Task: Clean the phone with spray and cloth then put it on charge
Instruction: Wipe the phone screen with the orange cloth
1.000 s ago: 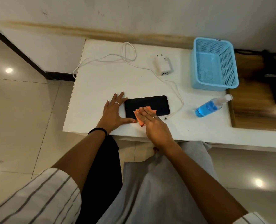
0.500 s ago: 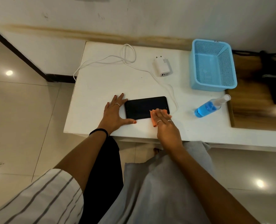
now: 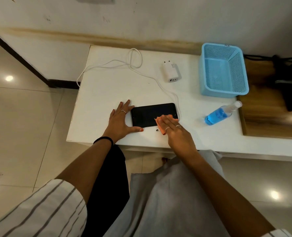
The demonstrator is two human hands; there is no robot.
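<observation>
We note phone (image 3: 152,114) long axis along counter (image 3: 107,86) front edge; left hand (image 3: 120,119) splayed flat bracing left end; right hand (image 3: 174,130) fingers flat, pressing cloth (image 3: 159,123) on right end.

This looks like a room in a home: glossy beige floor tiles (image 3: 22,117) with a dark skirting strip (image 3: 61,82), a scuffed, stained white wall (image 3: 141,19), and a low white worktop (image 3: 107,93) carrying everyday things, namely a charger plug (image 3: 170,73) with its cable (image 3: 135,65) and a blue plastic basket (image 3: 223,71).
</observation>
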